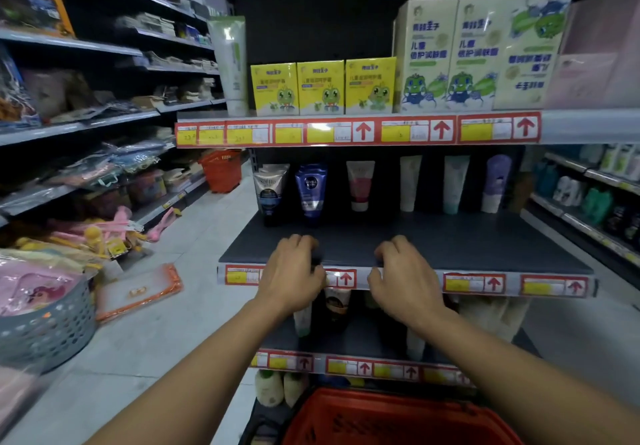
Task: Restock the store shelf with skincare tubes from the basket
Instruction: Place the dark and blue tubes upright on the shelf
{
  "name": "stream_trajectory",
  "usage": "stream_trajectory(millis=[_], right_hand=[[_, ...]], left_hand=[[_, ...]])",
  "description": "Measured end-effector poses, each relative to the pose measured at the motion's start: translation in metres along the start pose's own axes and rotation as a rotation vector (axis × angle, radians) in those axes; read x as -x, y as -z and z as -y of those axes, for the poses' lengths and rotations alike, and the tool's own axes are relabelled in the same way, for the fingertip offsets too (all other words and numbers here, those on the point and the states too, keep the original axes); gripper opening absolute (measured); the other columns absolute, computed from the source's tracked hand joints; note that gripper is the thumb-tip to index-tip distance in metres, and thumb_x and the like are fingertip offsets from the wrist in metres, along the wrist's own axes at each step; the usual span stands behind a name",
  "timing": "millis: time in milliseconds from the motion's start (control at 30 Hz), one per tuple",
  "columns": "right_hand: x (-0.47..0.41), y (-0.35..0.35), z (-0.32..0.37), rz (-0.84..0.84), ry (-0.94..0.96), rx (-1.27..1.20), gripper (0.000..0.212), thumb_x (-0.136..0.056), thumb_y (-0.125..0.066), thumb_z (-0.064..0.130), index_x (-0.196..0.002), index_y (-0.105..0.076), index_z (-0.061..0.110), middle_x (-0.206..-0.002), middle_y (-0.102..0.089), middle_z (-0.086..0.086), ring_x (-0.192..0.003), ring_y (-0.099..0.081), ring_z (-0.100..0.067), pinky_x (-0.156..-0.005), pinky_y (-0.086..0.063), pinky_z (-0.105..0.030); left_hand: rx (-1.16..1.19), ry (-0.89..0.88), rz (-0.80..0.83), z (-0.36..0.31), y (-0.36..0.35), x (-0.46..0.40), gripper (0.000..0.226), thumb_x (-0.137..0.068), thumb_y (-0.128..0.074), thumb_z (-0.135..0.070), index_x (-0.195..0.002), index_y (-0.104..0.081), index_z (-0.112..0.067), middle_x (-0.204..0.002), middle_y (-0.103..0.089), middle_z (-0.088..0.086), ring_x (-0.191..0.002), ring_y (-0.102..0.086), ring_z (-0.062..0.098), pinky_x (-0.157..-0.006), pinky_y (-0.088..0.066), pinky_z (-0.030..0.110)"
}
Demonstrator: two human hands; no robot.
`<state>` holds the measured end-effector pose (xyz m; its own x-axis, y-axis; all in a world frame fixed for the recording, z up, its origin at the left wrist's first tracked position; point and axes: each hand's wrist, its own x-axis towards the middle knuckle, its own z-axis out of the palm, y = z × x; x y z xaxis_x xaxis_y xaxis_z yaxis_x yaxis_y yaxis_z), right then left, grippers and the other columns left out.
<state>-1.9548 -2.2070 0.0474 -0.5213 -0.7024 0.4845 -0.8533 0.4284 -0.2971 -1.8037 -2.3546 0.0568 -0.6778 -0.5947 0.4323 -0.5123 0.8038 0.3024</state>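
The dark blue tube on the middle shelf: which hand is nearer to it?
Left. The left hand is at the shelf edge just below the dark blue tube; the right hand is further to the right.
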Motion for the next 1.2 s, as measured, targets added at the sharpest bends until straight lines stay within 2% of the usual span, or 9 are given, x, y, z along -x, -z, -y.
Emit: stream_trajectory(millis=[200,300,467,700,933,1067,1200], right_hand=[[0.040,-0.005,-0.033,-0.111,0.015,0.027,0.026,-0.078,-0.069,0.018,-0.102,-0.067,0.011,-0.101,-0.054,-0.004,-0.089,-0.058,-0.025,-0.074,-0.054,-0.040],[0.060,-0.013,-0.046,-0.086,-0.009,0.050,0.025,-0.079,-0.070,0.021,-0.102,-0.067,0.012,-0.101,-0.056,-0.004,-0.087,-0.059,-0.026,-0.073,-0.052,-0.038],[0.096,-0.035,-0.072,-0.017,-0.006,0.096,0.022,-0.077,-0.072,0.018,-0.098,-0.068,0.012,-0.095,-0.057,-0.004,-0.077,-0.059,-0.025,-0.062,-0.045,-0.034],[0.146,-0.081,-0.109,0.281,-0.094,0.203,0.019,-0.078,-0.067,0.023,-0.091,-0.061,0.012,-0.090,-0.056,-0.008,-0.075,-0.059,-0.030,-0.060,-0.043,-0.035],[0.185,-0.123,-0.136,0.596,-0.280,0.159,0.028,-0.086,-0.057,0.027,-0.109,-0.058,0.011,-0.113,-0.059,-0.012,-0.098,-0.063,-0.032,-0.073,-0.048,-0.034],[0.210,-0.148,-0.148,0.785,-0.407,0.145,0.030,-0.088,-0.056,0.029,-0.112,-0.057,0.012,-0.115,-0.060,-0.011,-0.104,-0.064,-0.032,-0.083,-0.052,-0.038],[0.237,-0.177,-0.160,0.951,-0.582,0.086,0.024,-0.087,-0.061,0.028,-0.106,-0.065,0.014,-0.106,-0.068,-0.007,-0.097,-0.069,-0.027,-0.072,-0.048,-0.031]], left_hand=[[0.015,-0.101,0.012,-0.034,-0.033,0.031,0.035,-0.092,-0.061,-0.029,-0.125,-0.057,-0.021,-0.120,-0.058,-0.001,-0.112,-0.051,0.019,-0.091,-0.044,0.031],[0.022,-0.111,0.057,-0.041,-0.054,0.046,0.032,-0.091,-0.061,-0.027,-0.122,-0.057,-0.019,-0.119,-0.058,0.000,-0.114,-0.052,0.021,-0.089,-0.041,0.031],[0.029,-0.108,0.188,-0.041,-0.092,0.070,0.042,-0.094,-0.059,-0.030,-0.135,-0.054,-0.020,-0.130,-0.057,-0.001,-0.122,-0.049,0.018,-0.094,-0.042,0.031],[0.049,-0.045,0.352,-0.028,-0.154,0.105,0.039,-0.091,-0.059,-0.031,-0.129,-0.055,-0.019,-0.124,-0.058,0.003,-0.118,-0.053,0.024,-0.096,-0.046,0.038],[0.078,0.072,0.574,-0.013,-0.216,0.146,0.041,-0.089,-0.064,-0.029,-0.128,-0.057,-0.020,-0.127,-0.059,0.003,-0.119,-0.056,0.024,-0.100,-0.046,0.034],[0.049,0.168,0.709,-0.002,-0.251,0.165,0.042,-0.086,-0.068,-0.025,-0.128,-0.061,-0.019,-0.128,-0.061,0.003,-0.118,-0.057,0.023,-0.100,-0.049,0.034],[0.049,0.280,0.815,0.014,-0.287,0.183,0.047,-0.081,-0.071,-0.025,-0.128,-0.064,-0.017,-0.130,-0.062,0.007,-0.121,-0.059,0.027,-0.103,-0.049,0.035]])
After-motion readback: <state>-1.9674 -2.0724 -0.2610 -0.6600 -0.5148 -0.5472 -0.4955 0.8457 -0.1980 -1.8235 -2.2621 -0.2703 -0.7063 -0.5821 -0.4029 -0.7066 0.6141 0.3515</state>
